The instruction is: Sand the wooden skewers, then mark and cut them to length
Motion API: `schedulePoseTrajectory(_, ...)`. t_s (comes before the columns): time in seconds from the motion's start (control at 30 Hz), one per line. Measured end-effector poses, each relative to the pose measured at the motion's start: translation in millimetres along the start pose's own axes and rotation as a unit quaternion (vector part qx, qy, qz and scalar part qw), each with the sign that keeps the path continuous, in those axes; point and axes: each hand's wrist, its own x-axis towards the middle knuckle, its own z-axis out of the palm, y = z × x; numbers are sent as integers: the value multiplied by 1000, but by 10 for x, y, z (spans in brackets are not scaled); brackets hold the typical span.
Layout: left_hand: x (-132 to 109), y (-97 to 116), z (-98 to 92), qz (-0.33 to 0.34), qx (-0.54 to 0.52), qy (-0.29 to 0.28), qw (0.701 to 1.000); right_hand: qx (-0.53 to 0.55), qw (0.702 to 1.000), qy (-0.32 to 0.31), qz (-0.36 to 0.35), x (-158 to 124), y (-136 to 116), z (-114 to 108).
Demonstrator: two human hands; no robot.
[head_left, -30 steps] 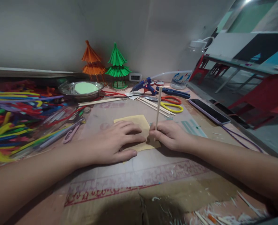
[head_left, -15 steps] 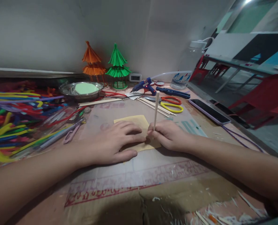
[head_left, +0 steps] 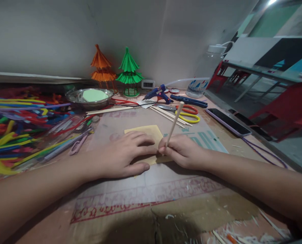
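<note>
A yellow square sheet [head_left: 152, 132] lies flat in front of me on the covered work surface. Over its left part rests my left hand [head_left: 130, 152], palm down with the fingers spread. My right hand [head_left: 186, 150] pinches a thin wooden stick [head_left: 175, 122] near its lower end, at the sheet's right side. The stick leans, its upper end toward the right. Its lower tip is close to the sheet; I cannot tell whether it touches. More wooden sticks [head_left: 169, 117] lie behind the sheet.
Scissors [head_left: 187, 117], a blue glue gun [head_left: 157, 94] and a phone [head_left: 228, 122] lie beyond my right hand. A water bottle [head_left: 198, 86] stands behind. Pipe cleaners [head_left: 11, 145] crowd the left, near a metal bowl [head_left: 74, 101]. Orange [head_left: 102, 76] and green [head_left: 129, 78] towers stand at the back.
The stick has gone from nearly upright to leaning right, as my right hand turned and shifted slightly. My left hand has stayed on the yellow sheet.
</note>
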Motion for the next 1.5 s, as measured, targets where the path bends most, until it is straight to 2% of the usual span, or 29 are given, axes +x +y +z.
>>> schedulePoseTrajectory(0.1, 1, 5, -5, -6, -2, 3, 1000, -15, 1000, 5, 18, 1, 2, -1)
schedulePoseTrajectory(0.27, 0, 9, -11, 1, 0, 3, 1000, -12, 1000, -8, -1, 0, -8, -2)
schedulePoseTrajectory(0.37, -2, 10, -11, -7, 6, -1, 1000, -24, 1000, 7, 14, 3, -14, -3)
schedulePoseTrajectory(0.5, -2, 9, -10, -1, -1, -8, 1000, -15, 1000, 1, -13, 4, -29, 7)
schedulePoseTrajectory(0.67, -5, 3, -3, -7, 1, 7, 1000, -21, 1000, 9, 14, 13, -25, 8)
schedulePoseTrajectory(0.83, 5, -1, 2, 1, 1, 1, 1000, 2, 1000, 0, -27, 20, -23, 3)
schedulePoseTrajectory(0.97, 11, 10, -9, -6, 0, 6, 1000, -38, 999, 12, -28, 11, -3, -6)
schedulePoseTrajectory(1.1, 5, 15, -23, -5, -7, -1, 1000, 4, 999, 8, -45, 11, -44, 21)
schedulePoseTrajectory(1.2, -4, 3, -15, -7, 3, -1, 1000, 71, 997, 18, 14, 34, -40, 34)
schedulePoseTrajectory(1.27, -5, -6, 1, -4, 3, 9, 1000, 198, 974, 52, 101, 53, -6, 26)
schedulePoseTrajectory(1.33, 4, -10, 19, -9, -15, 32, 999, 373, 907, 93, 169, 75, 35, 12)
schedulePoseTrajectory(1.4, 22, -2, 37, -26, -52, 82, 995, 516, 825, 118, 196, 96, 68, 2)
schedulePoseTrajectory(1.43, 33, 8, 44, -39, -74, 116, 990, 560, 794, 118, 202, 105, 78, -1)
schedulePoseTrajectory(1.5, 53, 38, 53, -64, -112, 183, 975, 604, 760, 109, 212, 119, 88, 0)
